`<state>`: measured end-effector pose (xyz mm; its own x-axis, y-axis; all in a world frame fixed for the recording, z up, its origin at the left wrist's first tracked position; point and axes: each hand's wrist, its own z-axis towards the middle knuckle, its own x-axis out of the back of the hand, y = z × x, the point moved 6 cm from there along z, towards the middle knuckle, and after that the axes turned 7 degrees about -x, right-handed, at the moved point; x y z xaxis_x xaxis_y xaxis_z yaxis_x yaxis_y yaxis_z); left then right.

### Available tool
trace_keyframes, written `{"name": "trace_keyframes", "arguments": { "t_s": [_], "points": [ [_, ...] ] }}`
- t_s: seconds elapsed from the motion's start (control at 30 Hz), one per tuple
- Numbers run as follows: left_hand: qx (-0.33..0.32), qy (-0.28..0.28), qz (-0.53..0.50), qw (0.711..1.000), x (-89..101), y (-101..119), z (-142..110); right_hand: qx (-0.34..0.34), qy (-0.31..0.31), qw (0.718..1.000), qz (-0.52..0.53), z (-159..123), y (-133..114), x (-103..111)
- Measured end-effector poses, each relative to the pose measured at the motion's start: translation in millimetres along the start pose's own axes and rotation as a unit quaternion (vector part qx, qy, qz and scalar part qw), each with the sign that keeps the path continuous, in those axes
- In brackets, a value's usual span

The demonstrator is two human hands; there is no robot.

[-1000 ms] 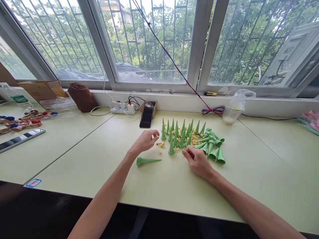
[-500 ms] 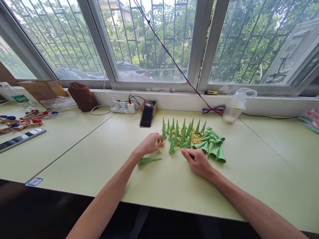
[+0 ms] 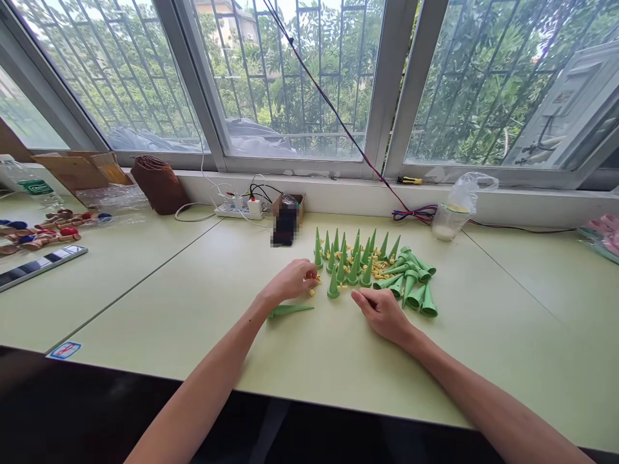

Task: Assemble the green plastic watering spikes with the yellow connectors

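The left hand point(image 3: 290, 281) bends its fingertips down at some small yellow plastic pieces point(image 3: 312, 293); I can't tell whether they pinch one. The right hand point(image 3: 384, 312) has its fingers folded in, thumb pressed against them, any contents hidden from me. Tapered green plastic cones point(image 3: 333, 285) stand beyond, more lie heaped rightward, and one lies partly behind the left wrist.

Left hand point(image 3: 293, 279) and right hand point(image 3: 384, 313) bare. Left forearm point(image 3: 213, 374), right forearm point(image 3: 474, 393) bare too, slim, tapering handward. Small dark spot point(image 3: 250, 320) just elbow-side of left wrist point(image 3: 267, 301).
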<state>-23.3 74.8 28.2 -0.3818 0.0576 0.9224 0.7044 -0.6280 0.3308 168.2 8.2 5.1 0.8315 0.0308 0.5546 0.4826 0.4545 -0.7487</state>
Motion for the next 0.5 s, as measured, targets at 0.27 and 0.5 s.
{"name": "trace_keyframes", "arguments": {
  "t_s": [0.27, 0.5],
  "points": [
    [-0.011, 0.028, -0.017, 0.999, 2.8, -0.3, -1.1, -0.005, 0.002, 1.0, 0.0, 1.0, 1.4, -0.4],
    [-0.032, 0.171, -0.063, 0.983, 24.8, 9.3, -1.3, -0.011, -0.001, 1.0, -0.008, 1.1, 2.9, -0.5]
  ]
}}
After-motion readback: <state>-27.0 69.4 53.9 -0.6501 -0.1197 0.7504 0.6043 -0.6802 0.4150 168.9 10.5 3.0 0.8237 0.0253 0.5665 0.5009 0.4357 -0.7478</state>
